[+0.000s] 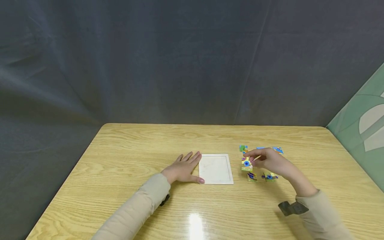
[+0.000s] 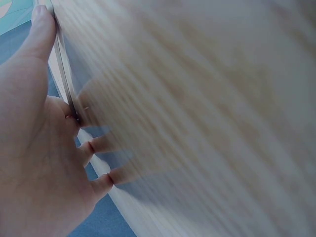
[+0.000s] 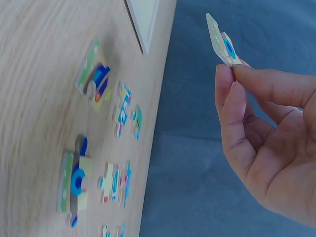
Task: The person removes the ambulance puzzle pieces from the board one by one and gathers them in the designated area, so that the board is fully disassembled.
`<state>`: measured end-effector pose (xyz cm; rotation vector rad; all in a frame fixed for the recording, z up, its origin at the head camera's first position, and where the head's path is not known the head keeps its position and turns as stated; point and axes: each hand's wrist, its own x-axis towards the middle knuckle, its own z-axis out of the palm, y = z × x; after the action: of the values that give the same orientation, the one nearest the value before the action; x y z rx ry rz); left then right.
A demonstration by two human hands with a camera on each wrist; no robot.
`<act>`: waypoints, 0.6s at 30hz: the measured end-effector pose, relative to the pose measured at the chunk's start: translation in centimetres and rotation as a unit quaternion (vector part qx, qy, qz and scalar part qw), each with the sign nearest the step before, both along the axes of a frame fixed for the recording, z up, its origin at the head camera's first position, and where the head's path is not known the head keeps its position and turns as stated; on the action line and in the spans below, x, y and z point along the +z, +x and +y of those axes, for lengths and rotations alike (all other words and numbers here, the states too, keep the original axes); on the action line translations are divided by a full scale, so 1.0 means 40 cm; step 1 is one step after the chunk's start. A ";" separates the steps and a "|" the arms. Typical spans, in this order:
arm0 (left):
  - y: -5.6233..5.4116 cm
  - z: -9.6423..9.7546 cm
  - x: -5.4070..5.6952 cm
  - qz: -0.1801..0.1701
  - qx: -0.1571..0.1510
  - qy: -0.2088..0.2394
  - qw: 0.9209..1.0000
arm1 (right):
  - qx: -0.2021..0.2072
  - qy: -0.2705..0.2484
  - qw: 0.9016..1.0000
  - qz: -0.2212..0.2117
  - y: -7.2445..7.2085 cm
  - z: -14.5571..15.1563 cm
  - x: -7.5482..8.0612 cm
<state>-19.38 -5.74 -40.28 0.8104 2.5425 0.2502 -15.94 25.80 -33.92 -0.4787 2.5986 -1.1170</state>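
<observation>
My left hand (image 1: 183, 169) lies with straight, spread fingers along the left edge of a white square puzzle tray (image 1: 215, 169). Thumb and fingertips touch the tray's border. In the right wrist view my right hand (image 3: 276, 123) pinches a jigsaw puzzle piece (image 3: 219, 42) between thumb and fingers, above the table. A blue ring and a pale green strip show on it. Beneath and around that hand lie several loose pieces, among them one with a blue ring (image 1: 269, 176), one with dark blue (image 1: 251, 176) and a green one (image 1: 243, 148). The hand partly hides others.
The light wooden table (image 1: 144, 143) reaches back to a dark grey curtain (image 1: 180, 66). A green patterned panel (image 1: 360, 120) stands along the right side. Dark bands sit at both wrists, including a wrist device (image 1: 292, 208) on the right one.
</observation>
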 end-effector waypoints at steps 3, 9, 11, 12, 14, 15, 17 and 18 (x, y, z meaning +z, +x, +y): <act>-0.001 0.000 0.001 -0.001 -0.001 -0.002 1.000 | -0.006 0.006 1.000 -0.002 0.001 0.015 0.007; -0.002 0.001 0.002 -0.003 0.000 -0.002 1.000 | -0.016 0.003 1.000 -0.004 0.004 0.044 0.016; -0.002 0.001 0.001 -0.002 0.002 0.000 1.000 | -0.020 0.002 1.000 -0.006 0.004 0.054 0.015; -0.002 0.001 0.001 -0.002 0.002 0.000 1.000 | -0.021 0.002 1.000 -0.007 0.004 0.059 0.015; -0.003 0.001 -0.001 -0.002 0.003 0.000 1.000 | -0.023 0.005 1.000 -0.006 0.004 0.070 0.012; -0.003 0.001 -0.002 -0.001 0.004 -0.001 1.000 | -0.026 0.004 1.000 -0.008 0.004 0.075 0.011; -0.003 0.001 -0.003 -0.001 0.004 -0.002 1.000 | -0.031 0.006 0.999 -0.008 0.005 0.087 0.008; -0.003 0.001 -0.003 -0.001 0.004 -0.001 1.000 | -0.033 0.007 0.999 -0.006 0.005 0.092 0.007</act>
<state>-19.50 -5.69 -40.40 0.7974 2.5441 0.2502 -15.72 29.49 -33.65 -0.3855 2.6282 -1.1184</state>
